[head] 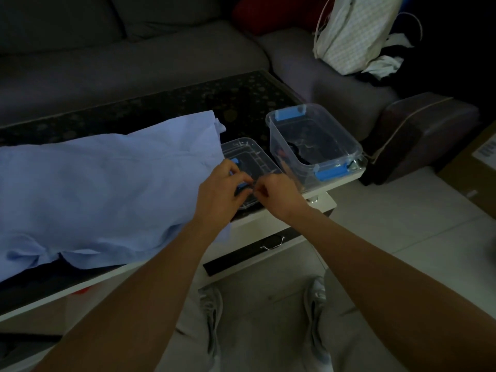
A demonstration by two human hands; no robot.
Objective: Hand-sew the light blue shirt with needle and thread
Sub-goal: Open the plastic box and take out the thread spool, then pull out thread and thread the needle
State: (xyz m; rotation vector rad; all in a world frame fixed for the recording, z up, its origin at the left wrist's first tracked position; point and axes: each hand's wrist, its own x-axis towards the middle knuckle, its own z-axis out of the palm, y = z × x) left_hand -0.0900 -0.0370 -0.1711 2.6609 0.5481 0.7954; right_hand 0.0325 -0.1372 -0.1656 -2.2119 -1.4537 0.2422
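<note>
The scene is dim, and fine detail is lost.

1. Light blue shirt [94, 183]: lies spread on the left part of the dark-topped table [241, 103]. Its left side is cut off by the frame edge, and the left forearm covers its near right corner.
2. Needle and thread: neither can be made out.
3. Clear lid [249, 151]: lies flat on the table just beside the shirt's right edge. Both hands hide its near half. Small blue parts show at the left fingers.
4. Clear box [341, 130]: has blue latches and stands open to the right of the lid. Its dark contents cannot be identified.
5. Cardboard carton [472, 178]: stands at the far right. Its white label [485, 150] is cut off and illegible.

Left hand [222, 189]: is held over the lid, back upward, with the fingers curled and the fingertips drawn together.
Right hand [279, 196]: meets it from the right, with the fingers curled in the same way.

The fingertips of the two hands touch or nearly touch. Whether they clamp anything cannot be told.
</note>
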